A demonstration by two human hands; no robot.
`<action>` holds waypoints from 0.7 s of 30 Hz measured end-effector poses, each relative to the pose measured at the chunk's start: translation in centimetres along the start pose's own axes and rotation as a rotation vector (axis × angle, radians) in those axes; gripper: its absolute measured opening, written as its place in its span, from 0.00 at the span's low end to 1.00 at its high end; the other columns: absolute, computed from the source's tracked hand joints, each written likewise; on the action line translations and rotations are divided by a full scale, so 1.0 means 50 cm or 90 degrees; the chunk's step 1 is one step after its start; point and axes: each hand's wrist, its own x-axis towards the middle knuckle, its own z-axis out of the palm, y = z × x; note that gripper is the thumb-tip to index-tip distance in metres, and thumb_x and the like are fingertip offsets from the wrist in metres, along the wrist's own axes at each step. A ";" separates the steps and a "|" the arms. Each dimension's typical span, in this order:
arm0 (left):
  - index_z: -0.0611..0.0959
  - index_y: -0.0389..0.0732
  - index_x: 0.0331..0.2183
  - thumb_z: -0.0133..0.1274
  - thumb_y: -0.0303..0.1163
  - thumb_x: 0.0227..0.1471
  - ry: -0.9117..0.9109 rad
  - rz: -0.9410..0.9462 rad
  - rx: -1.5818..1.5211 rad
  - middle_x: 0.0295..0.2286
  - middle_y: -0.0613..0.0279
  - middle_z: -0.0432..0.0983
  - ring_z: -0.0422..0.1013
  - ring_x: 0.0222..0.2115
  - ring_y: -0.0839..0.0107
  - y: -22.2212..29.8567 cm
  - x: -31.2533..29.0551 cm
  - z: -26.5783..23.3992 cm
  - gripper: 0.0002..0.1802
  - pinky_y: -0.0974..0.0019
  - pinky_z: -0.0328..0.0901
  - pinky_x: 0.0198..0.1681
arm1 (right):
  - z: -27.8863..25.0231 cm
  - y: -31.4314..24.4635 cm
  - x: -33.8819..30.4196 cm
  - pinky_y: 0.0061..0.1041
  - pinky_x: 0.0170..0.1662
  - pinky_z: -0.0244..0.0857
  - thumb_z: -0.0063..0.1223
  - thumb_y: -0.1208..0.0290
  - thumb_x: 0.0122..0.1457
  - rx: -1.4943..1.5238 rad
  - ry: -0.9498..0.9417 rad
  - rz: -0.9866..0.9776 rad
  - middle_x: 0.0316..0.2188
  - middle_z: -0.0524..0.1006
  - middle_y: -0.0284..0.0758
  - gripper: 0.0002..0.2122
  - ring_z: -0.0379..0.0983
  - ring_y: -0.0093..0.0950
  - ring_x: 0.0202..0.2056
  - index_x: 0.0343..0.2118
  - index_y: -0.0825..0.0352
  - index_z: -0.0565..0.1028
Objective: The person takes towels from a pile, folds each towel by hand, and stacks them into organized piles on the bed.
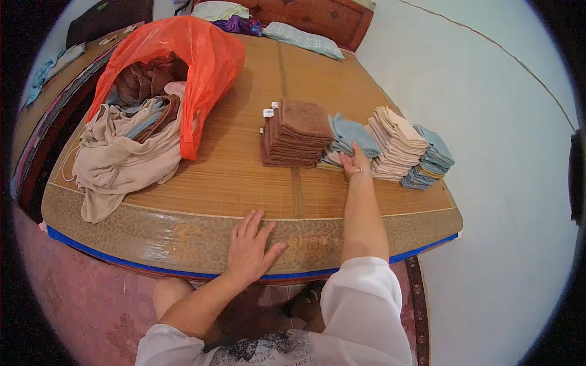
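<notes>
The right hand (355,163) reaches fwd over the bamboo mat (244,165) on the bed and lies on the low stack of blue-grey and beige folded cloths (349,137); the fingers are stretched and flat on the top cloth, not closed around it. This stack is between two others: on its left, just beside, the taller pile of brown folded cloths (296,133) (small white tags stick out at its back corner), on its right the leaning pile of beige folded cloths (397,143). Further to the right, touching the beige one, is a pile of blue-grey cloths (430,158) near the mat's corner.

The left hand (250,247) is open, palm down, fingers spread, resting on the front edge of the bed, approx. in the middle, well apart from the stacks. It holds nothing.

At the left side of the mat lies an orange plastic bag (204,67), open, w/ unfolded brown, beige and blue cloths (131,137) spilling out of it. At the far end of the bed lies a checked pillow (302,39).
</notes>
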 end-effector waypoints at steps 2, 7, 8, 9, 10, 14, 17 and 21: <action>0.72 0.41 0.48 0.48 0.48 0.51 -0.007 0.004 0.002 0.55 0.49 0.55 0.49 0.57 0.54 -0.004 -0.001 -0.001 0.27 0.51 0.44 0.57 | -0.006 0.001 0.020 0.24 0.28 0.72 0.51 0.68 0.56 0.009 -0.032 0.012 0.38 0.71 0.37 0.16 0.69 0.30 0.33 0.47 0.63 0.65; 0.72 0.40 0.47 0.48 0.49 0.51 -0.009 0.014 0.034 0.55 0.49 0.55 0.49 0.57 0.53 -0.011 0.005 0.004 0.27 0.51 0.44 0.57 | -0.025 -0.024 0.026 0.21 0.25 0.71 0.50 0.68 0.57 -0.005 -0.072 0.071 0.36 0.69 0.38 0.15 0.68 0.30 0.22 0.45 0.66 0.64; 0.72 0.40 0.47 0.47 0.49 0.51 -0.008 0.014 0.040 0.55 0.49 0.55 0.49 0.57 0.53 -0.011 0.007 0.008 0.27 0.50 0.44 0.57 | -0.035 -0.027 0.023 0.21 0.22 0.70 0.50 0.69 0.57 -0.011 -0.080 0.051 0.35 0.68 0.40 0.16 0.68 0.30 0.22 0.46 0.67 0.63; 0.72 0.40 0.47 0.47 0.49 0.51 -0.005 0.012 0.043 0.55 0.49 0.55 0.49 0.57 0.53 -0.011 0.007 0.008 0.27 0.50 0.44 0.57 | -0.030 -0.023 0.011 0.21 0.22 0.70 0.50 0.69 0.57 -0.011 -0.084 0.052 0.35 0.68 0.40 0.16 0.68 0.30 0.22 0.46 0.67 0.63; 0.73 0.40 0.46 0.48 0.49 0.51 0.000 0.012 0.034 0.55 0.49 0.55 0.49 0.57 0.53 -0.011 0.007 0.008 0.27 0.50 0.44 0.57 | -0.024 -0.022 -0.001 0.21 0.21 0.71 0.50 0.68 0.57 -0.029 -0.081 0.030 0.36 0.68 0.41 0.17 0.68 0.31 0.22 0.46 0.68 0.62; 0.74 0.39 0.45 0.48 0.50 0.51 0.019 0.018 0.014 0.54 0.49 0.56 0.50 0.56 0.53 -0.008 0.009 0.007 0.27 0.50 0.45 0.57 | -0.023 -0.033 -0.003 0.26 0.26 0.74 0.54 0.67 0.54 -0.132 -0.078 -0.008 0.41 0.67 0.45 0.27 0.71 0.36 0.26 0.51 0.68 0.53; 0.75 0.40 0.44 0.47 0.51 0.51 0.032 0.002 0.034 0.54 0.49 0.57 0.51 0.56 0.53 -0.021 -0.006 0.004 0.27 0.50 0.46 0.56 | 0.002 0.018 -0.026 0.32 0.30 0.74 0.56 0.68 0.52 -0.111 0.012 -0.104 0.42 0.67 0.45 0.34 0.73 0.39 0.32 0.56 0.65 0.46; 0.75 0.41 0.44 0.47 0.52 0.51 0.037 0.019 0.029 0.54 0.49 0.57 0.51 0.56 0.54 -0.017 0.000 0.017 0.27 0.51 0.46 0.56 | -0.039 0.033 -0.117 0.27 0.28 0.70 0.50 0.70 0.56 -0.180 0.008 -0.159 0.38 0.69 0.39 0.30 0.73 0.32 0.30 0.58 0.60 0.48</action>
